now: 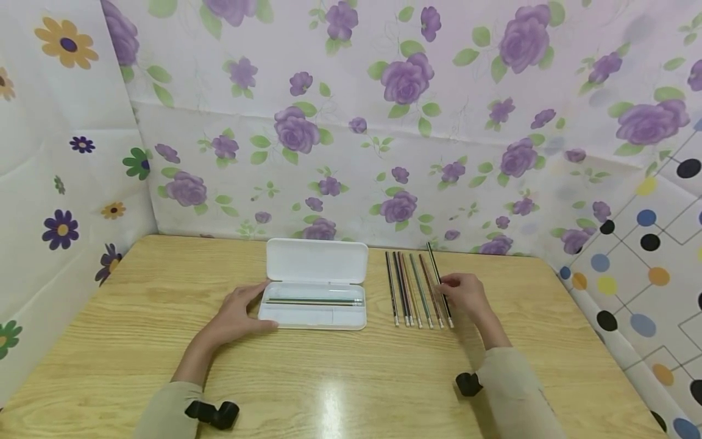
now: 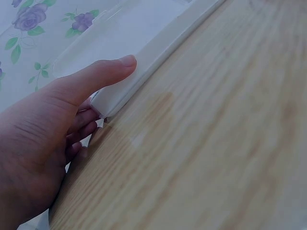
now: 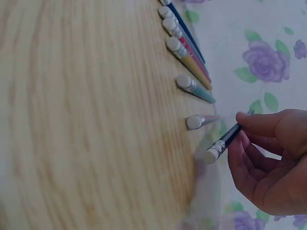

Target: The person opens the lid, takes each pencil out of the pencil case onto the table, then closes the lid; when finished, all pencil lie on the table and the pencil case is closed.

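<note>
A white pencil case (image 1: 318, 323) lies with its lid (image 1: 317, 261) raised, and a few pencils (image 1: 312, 301) rest lengthwise in its back compartment. My left hand (image 1: 237, 316) grips the case's left end, the thumb (image 2: 112, 72) over the front rim and the fingers round the far side. To the right, my right hand (image 1: 463, 294) pinches a dark pencil (image 3: 225, 140) between thumb and fingers. Its white eraser end points toward me. Left of that hand, several pencils (image 1: 414, 291) of different colours lie side by side, erasers toward me.
The wooden table (image 1: 329, 366) reaches back to a wall covering (image 1: 351, 158) with purple flowers. Patterned sheets hang at the left and right sides. Small black devices (image 1: 216, 414) sit on both sleeves.
</note>
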Demonstrator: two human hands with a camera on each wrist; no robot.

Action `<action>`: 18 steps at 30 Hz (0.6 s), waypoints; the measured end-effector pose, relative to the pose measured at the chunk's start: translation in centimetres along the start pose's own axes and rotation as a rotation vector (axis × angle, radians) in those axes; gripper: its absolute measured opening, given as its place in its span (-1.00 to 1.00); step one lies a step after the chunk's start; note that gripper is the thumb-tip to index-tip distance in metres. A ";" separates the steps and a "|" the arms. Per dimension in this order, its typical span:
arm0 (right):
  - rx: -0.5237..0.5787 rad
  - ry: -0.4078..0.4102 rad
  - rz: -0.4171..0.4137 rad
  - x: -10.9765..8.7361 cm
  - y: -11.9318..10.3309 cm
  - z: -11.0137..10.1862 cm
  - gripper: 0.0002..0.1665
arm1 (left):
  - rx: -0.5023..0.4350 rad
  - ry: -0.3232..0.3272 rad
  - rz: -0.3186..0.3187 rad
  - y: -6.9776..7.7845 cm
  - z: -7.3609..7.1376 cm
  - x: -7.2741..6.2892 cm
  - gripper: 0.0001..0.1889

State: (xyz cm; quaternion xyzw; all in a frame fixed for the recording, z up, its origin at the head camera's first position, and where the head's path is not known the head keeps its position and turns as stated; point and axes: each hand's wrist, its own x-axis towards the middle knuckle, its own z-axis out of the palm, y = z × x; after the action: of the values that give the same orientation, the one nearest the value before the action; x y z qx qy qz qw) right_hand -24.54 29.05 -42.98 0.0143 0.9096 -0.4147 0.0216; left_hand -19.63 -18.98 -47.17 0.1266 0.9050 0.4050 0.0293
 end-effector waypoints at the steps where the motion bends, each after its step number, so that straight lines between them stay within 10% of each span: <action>1: -0.004 -0.001 0.007 0.1 0.2 0.0 -0.62 | -0.003 0.001 -0.003 0.0 0.0 0.0 0.03; 18: -0.118 -0.005 0.003 0.1 0.8 0.7 -0.67 | -0.011 0.000 -0.010 -0.3 0.1 0.0 0.03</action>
State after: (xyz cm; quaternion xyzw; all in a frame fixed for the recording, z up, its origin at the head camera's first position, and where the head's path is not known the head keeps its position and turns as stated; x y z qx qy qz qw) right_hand -24.63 29.05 -44.09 0.0131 0.9324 -0.3603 0.0254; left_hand -19.69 -19.10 -47.50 0.1219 0.9035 0.4097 0.0319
